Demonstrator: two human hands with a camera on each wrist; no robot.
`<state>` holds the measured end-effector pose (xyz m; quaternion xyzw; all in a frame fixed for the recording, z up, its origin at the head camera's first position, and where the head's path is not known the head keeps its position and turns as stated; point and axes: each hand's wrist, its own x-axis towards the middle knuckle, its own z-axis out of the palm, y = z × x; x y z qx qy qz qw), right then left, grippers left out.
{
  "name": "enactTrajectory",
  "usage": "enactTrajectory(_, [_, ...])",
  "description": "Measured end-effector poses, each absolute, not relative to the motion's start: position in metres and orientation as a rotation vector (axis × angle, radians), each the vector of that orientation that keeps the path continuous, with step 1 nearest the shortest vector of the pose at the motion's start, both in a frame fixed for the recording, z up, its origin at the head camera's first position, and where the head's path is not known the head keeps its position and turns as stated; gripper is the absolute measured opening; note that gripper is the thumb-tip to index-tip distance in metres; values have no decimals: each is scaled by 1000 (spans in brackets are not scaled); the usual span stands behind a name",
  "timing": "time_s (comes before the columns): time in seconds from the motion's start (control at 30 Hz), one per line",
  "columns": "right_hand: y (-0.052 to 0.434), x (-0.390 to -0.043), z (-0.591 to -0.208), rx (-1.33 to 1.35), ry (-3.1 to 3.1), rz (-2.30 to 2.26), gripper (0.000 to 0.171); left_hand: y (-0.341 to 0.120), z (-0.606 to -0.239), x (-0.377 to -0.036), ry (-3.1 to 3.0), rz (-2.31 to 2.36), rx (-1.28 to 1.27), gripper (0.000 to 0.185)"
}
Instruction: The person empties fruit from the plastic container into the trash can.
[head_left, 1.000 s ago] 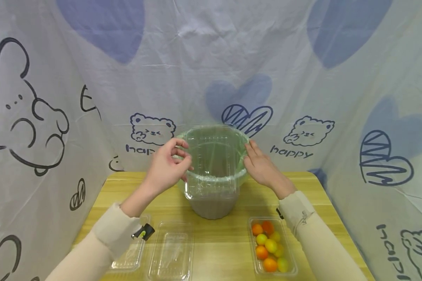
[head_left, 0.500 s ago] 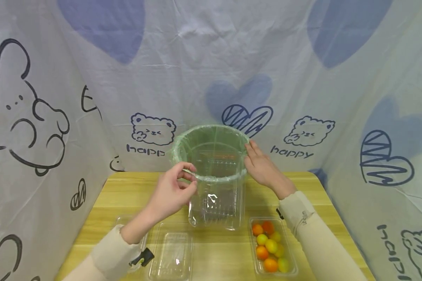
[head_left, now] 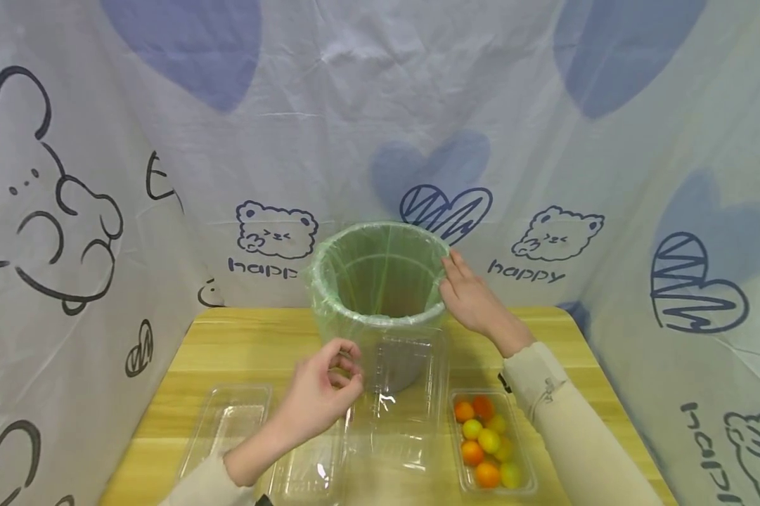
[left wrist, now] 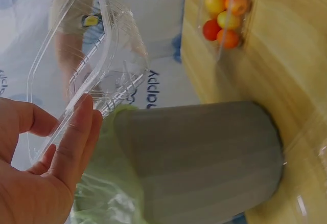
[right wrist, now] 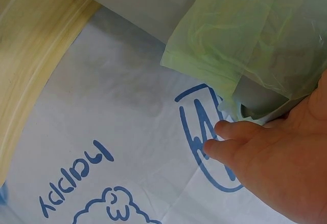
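Observation:
My left hand [head_left: 323, 390] pinches the edge of a clear plastic container [head_left: 395, 404] between thumb and fingers. In the left wrist view that container [left wrist: 115, 45] is tilted beside the grey bin [left wrist: 199, 162]. A thin green bag [head_left: 332, 299] lines the bin, and its top is folded over the rim. With fingers straight, my right hand [head_left: 474, 302] rests against the right side of the lined rim. The right wrist view shows the fingers of that hand [right wrist: 276, 157] by an exposed bit of rim, below the hanging bag [right wrist: 219, 40].
Two more clear containers lie at the front left, one outer [head_left: 199, 422] and one inner [head_left: 300, 478]. At the front right a clear tray [head_left: 529, 464] holds small orange and yellow round fruits [head_left: 488, 441]. Printed white cloth [head_left: 348, 161] surrounds the wooden table [head_left: 253, 344].
My left hand has brought the clear container from over the bin's mouth down toward me, in front of the bin. The right hand has stayed at the rim.

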<state>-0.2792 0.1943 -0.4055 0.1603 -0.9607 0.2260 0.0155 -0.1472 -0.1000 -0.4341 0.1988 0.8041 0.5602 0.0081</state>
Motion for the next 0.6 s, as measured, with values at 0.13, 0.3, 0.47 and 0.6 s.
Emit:
enactTrajectory(0.13, [196,-279,-406,498,-2991,694,68,-99,-449,-142,2495,1731,594,28])
enactTrajectory(0.3, [196,-280,-407,493,-2998,692,68,-95,-471,-139,2399,1773,504,30])
enactTrajectory(0.47, [196,-279,-406,493,-2997,697,68,-93,-494,-141,2361,1786,454,32])
enactTrajectory(0.6, [196,-280,-406,494,-2995,700,68,-91,-515,-142,2338,1775,438,34])
